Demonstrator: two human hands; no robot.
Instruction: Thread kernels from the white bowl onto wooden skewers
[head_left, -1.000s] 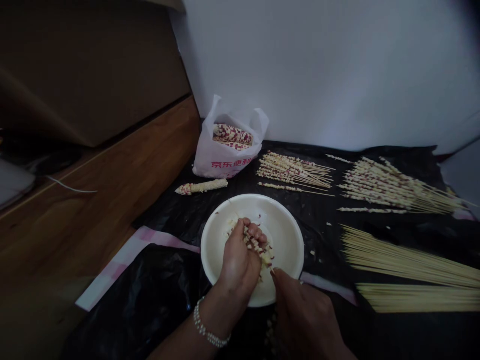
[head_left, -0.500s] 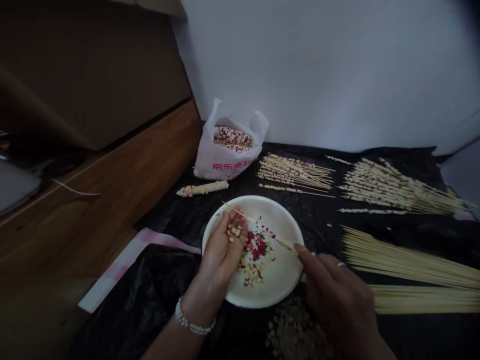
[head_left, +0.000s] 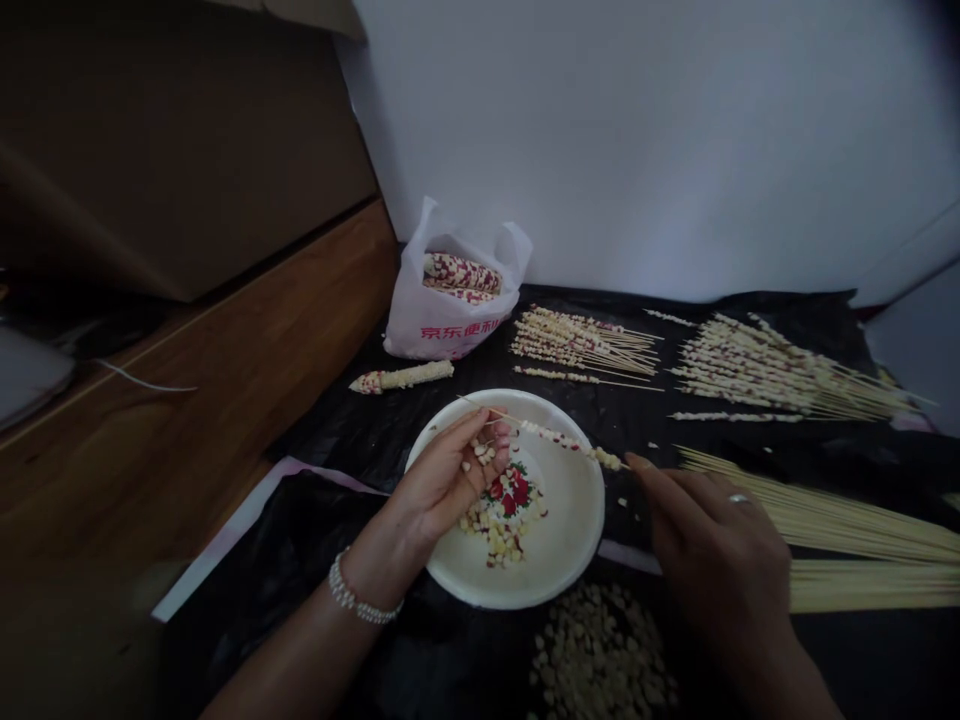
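A white bowl with a red flower pattern holds loose corn kernels. My left hand hovers over its left side, palm up and cupped around a few kernels, fingertips touching a thin bamboo skewer threaded with kernels. My right hand, a ring on one finger, pinches the skewer's right end just past the bowl's rim. The skewer lies across the bowl, pointed end to the left.
A white plastic bag with red-speckled corn cobs stands at the back. A stripped cob lies beside it. Two heaps of filled skewers lie behind, bare skewers at right, loose kernels in front. A wooden ledge runs left.
My hands have parted: the right hand has drawn the threaded skewer out to the right, and the left hand has opened to show kernels in its palm.
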